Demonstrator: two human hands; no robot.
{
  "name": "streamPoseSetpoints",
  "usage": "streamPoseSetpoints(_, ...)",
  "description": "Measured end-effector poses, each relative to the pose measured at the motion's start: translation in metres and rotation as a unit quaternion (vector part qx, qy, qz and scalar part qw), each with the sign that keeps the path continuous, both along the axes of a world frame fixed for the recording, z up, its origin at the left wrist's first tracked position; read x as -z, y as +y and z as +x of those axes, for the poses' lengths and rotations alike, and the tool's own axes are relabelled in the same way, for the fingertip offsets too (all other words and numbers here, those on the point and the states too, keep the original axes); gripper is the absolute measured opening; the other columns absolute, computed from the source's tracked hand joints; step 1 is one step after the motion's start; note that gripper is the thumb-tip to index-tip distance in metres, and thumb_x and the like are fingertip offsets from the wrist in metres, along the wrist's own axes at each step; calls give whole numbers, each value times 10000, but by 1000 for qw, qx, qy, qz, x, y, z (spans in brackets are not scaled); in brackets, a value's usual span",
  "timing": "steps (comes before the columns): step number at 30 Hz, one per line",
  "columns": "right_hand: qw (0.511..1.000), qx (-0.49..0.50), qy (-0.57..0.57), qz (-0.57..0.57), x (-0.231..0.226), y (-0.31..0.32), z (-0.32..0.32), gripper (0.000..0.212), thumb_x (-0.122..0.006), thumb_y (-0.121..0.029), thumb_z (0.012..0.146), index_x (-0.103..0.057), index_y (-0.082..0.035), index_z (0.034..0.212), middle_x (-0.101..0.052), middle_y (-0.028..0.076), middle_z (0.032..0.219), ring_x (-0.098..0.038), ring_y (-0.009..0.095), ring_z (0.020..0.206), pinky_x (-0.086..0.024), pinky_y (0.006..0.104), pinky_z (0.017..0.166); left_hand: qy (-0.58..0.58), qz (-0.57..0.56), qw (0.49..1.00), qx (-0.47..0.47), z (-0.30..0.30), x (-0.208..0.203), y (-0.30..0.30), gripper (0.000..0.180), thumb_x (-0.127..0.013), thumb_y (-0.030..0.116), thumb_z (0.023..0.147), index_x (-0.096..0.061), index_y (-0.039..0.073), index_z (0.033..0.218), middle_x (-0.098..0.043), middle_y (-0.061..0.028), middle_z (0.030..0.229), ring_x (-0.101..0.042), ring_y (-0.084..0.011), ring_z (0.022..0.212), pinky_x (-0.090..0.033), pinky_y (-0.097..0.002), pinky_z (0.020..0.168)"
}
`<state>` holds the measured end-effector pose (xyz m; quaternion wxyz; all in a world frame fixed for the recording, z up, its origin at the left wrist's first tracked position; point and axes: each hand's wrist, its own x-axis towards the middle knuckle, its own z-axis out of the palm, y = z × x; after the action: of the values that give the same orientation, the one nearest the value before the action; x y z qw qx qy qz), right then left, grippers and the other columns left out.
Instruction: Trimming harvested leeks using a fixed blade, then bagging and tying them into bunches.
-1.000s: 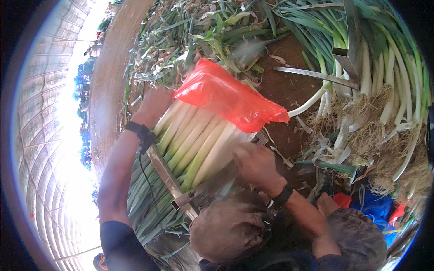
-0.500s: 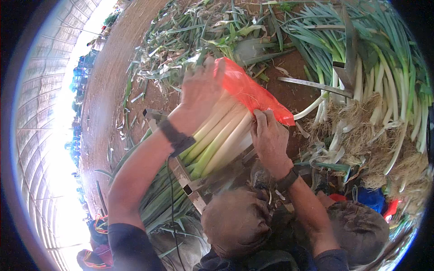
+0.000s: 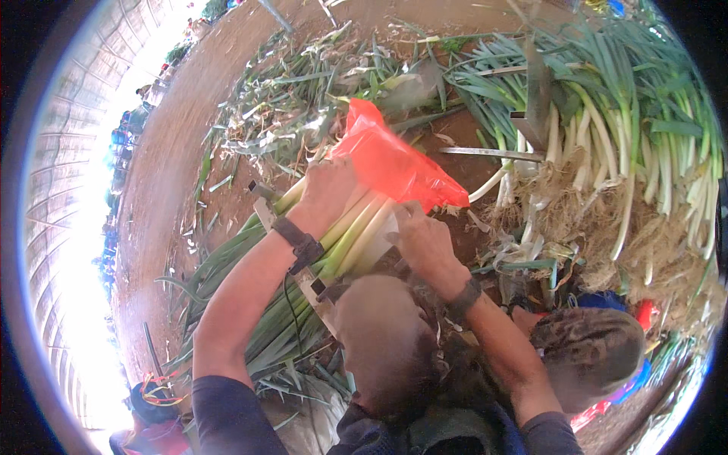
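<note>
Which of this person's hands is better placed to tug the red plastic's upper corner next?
The left hand, I'd judge: it is by the left edge of the red plastic, nearer that upper corner. The right hand is farther off, by the lower edge, beside the pale stalks.

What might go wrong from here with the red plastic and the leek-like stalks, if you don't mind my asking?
The red plastic looks thin and might tear if the left hand and right hand, both near its edge, pull hard. The leek-like stalks run close by a metal bar, whose edge could scuff them.
</note>
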<state>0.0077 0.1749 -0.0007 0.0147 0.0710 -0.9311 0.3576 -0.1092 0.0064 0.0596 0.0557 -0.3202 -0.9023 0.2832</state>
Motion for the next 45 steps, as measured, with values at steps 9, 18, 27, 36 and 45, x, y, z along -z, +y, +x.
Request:
streamPoseSetpoints(9,977,-146,134,-80,-180,42,172,390,-603,-201,844,-517,-62,1199,-563,133,1030,-635,321,798,-552,415,620,-162,177,960,147,41,-66,46,271,-663,145,779,-658,62,1037,-660,-200,935,-615,-384,933,-480,-473,829)
streamPoseSetpoints(18,914,387,22,-117,-205,222,443,362,-668,-43,840,-614,-11,1196,-660,107,1124,-667,161,853,-531,280,778,-257,196,930,173,129,-102,158,422,-660,107,810,-590,3,1213,-641,-228,1107,-621,-340,1012,-485,-408,871)
streamPoseSetpoints(27,780,613,-30,-123,113,289,654,253,-692,-269,841,-697,-31,925,-668,69,745,-631,167,697,-496,346,629,-248,185,930,197,145,-93,172,393,-653,109,772,-633,-4,1148,-672,-219,990,-649,-354,927,-493,-411,819)
streamPoseSetpoints(36,823,541,-138,107,177,209,532,142,-618,-232,838,-561,-111,886,-576,124,869,-619,372,749,-484,500,614,-275,173,935,142,130,-74,140,388,-688,64,751,-638,-11,1128,-670,-221,974,-649,-335,918,-498,-400,822)
streamPoseSetpoints(45,847,432,-149,270,176,254,449,125,-623,-151,806,-625,-79,907,-636,125,986,-665,326,815,-538,443,656,-282,185,931,136,164,-61,148,374,-668,9,740,-660,77,1108,-678,-205,939,-642,-375,912,-492,-448,792)
